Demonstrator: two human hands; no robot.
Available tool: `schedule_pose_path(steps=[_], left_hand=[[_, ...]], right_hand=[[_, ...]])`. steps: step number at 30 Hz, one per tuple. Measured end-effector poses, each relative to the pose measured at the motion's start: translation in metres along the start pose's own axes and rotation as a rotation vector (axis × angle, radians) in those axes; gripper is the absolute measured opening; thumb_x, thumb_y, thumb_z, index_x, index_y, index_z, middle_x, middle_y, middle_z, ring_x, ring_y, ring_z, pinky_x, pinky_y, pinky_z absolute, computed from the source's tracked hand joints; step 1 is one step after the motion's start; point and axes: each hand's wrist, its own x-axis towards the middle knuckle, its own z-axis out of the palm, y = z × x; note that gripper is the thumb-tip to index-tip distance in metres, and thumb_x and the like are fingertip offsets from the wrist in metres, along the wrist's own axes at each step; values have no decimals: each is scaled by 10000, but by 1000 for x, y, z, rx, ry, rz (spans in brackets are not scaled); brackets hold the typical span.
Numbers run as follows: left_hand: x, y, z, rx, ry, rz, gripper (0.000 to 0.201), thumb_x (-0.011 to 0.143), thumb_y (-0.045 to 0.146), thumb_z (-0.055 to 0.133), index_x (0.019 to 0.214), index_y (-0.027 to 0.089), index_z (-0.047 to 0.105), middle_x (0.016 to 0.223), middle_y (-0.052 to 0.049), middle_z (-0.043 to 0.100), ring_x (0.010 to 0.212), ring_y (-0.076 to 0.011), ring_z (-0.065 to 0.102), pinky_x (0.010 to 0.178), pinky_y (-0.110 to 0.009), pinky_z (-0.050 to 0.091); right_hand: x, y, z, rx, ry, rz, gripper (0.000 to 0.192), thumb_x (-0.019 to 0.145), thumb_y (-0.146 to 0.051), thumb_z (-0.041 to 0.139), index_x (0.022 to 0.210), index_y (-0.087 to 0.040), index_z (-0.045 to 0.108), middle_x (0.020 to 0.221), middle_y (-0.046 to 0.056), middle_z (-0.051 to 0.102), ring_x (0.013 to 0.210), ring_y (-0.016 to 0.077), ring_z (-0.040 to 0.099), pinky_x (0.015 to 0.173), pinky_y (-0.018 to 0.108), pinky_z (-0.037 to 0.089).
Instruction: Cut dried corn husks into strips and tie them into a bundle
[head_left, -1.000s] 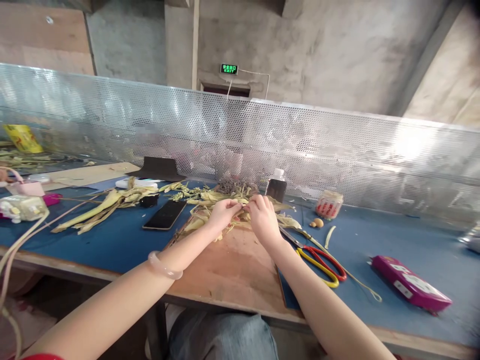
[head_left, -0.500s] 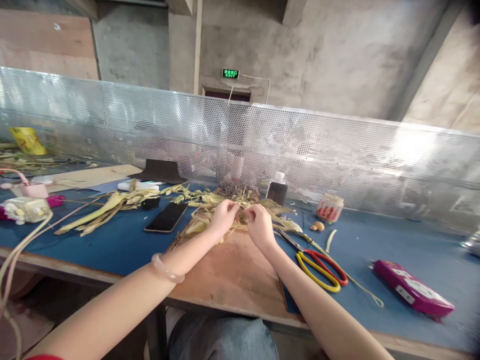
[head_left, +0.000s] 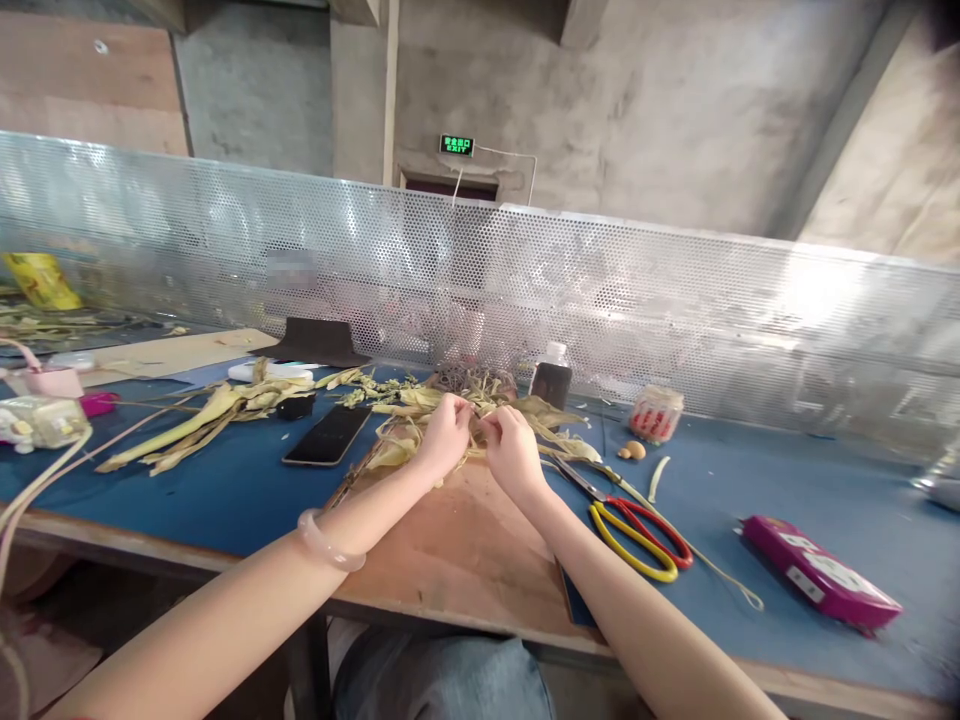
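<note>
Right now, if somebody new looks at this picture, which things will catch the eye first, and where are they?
First come the left hand and right hand, meeting at the table's centre and pinching dried husk strips over a wooden board. Next, the scissors with red and yellow handles lie just right of the board on the blue table. A magenta box sits further right, and a perforated metal screen runs behind everything.
</note>
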Motion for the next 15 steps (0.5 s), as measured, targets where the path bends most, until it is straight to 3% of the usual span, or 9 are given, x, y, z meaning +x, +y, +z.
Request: schedule_pose_path(steps=[5, 11, 15], left_hand=[[0, 0, 1, -80, 55, -7, 104, 891, 254, 449, 809, 190, 441, 696, 31, 470, 491, -99, 483, 489, -235, 393], [-2, 18, -5, -232, -21, -8, 132, 872, 277, 497, 786, 180, 474, 624, 40, 460, 484, -88, 443, 441, -197, 331], [-3, 27, -8, -302, -71, -17, 142, 840, 281, 544, 758, 176, 497, 581, 46, 452, 494, -95, 464, 438, -191, 312]], right_hand=[[1, -2, 0, 84, 16, 30, 170, 787, -157, 432, 624, -207, 430, 658, 11, 507, 652, 162, 455, 618, 263, 358], [4, -4, -9, 250, -33, 214, 164, 778, -272, 498, 647, -183, 544, 616, -4, 543, 596, 141, 460, 587, 248, 345], [7, -1, -16, 323, -38, 240, 159, 763, -296, 513, 697, -175, 592, 651, 4, 580, 611, 144, 480, 602, 252, 366]])
